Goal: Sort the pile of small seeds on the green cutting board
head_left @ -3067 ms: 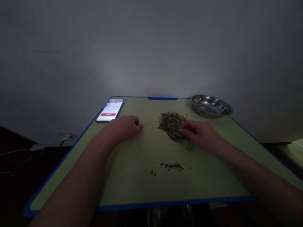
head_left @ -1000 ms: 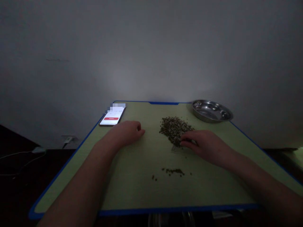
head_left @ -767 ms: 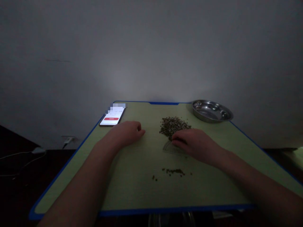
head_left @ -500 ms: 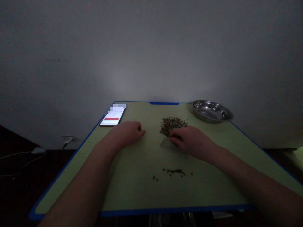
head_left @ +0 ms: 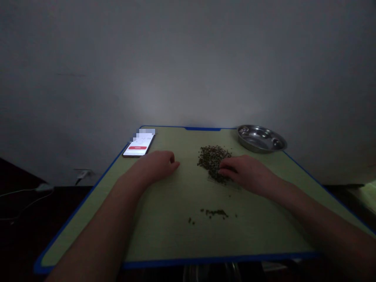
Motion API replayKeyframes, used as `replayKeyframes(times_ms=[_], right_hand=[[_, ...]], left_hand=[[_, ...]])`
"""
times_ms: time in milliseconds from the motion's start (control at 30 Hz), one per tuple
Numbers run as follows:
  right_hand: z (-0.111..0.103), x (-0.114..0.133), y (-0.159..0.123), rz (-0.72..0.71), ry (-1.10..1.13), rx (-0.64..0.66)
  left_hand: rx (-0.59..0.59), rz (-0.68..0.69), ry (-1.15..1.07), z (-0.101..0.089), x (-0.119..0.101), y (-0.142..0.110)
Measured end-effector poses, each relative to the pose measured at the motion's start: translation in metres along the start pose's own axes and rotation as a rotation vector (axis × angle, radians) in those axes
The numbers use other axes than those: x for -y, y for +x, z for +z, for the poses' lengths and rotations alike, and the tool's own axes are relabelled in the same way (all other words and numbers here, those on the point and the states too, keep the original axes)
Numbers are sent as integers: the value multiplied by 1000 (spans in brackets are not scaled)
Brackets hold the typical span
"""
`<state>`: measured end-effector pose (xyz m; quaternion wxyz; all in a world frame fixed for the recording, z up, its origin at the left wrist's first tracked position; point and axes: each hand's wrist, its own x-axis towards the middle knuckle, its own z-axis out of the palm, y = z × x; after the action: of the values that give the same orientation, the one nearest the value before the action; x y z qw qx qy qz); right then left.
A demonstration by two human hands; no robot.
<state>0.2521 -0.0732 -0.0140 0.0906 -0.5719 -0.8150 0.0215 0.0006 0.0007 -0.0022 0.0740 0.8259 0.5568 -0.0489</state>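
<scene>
The right hand [head_left: 227, 166] pinches a clear protractor [head_left: 230, 185] at the near edge of a heap of brown grains [head_left: 213, 156] on the table [head_left: 176, 235]. The left hand [head_left: 164, 162] rests loosely curled near the phone [head_left: 138, 145]; whether it holds anything cannot be told. A steel bowl [head_left: 261, 145] stands at far right.

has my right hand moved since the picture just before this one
Yes. Judged against the metal bowl, the right hand has shifted to the right, nearer the bowl.
</scene>
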Motion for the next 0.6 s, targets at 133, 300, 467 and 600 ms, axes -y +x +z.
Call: replayKeyframes(times_ms=[133,300,467,600], right_hand=[[1,-3,-1,-16,-19,-3],[3,-7,2,-26,-106,-36],[3,-7,7,-29,-140,-79],[2,-8,11,-6,-159,-79]], left_hand=[[-3,2,1,-1,-2,-2],[-8,2,18,0,0,-1],[-4,-2,10,0,0,0],[0,-14,7,-2,-1,-2]])
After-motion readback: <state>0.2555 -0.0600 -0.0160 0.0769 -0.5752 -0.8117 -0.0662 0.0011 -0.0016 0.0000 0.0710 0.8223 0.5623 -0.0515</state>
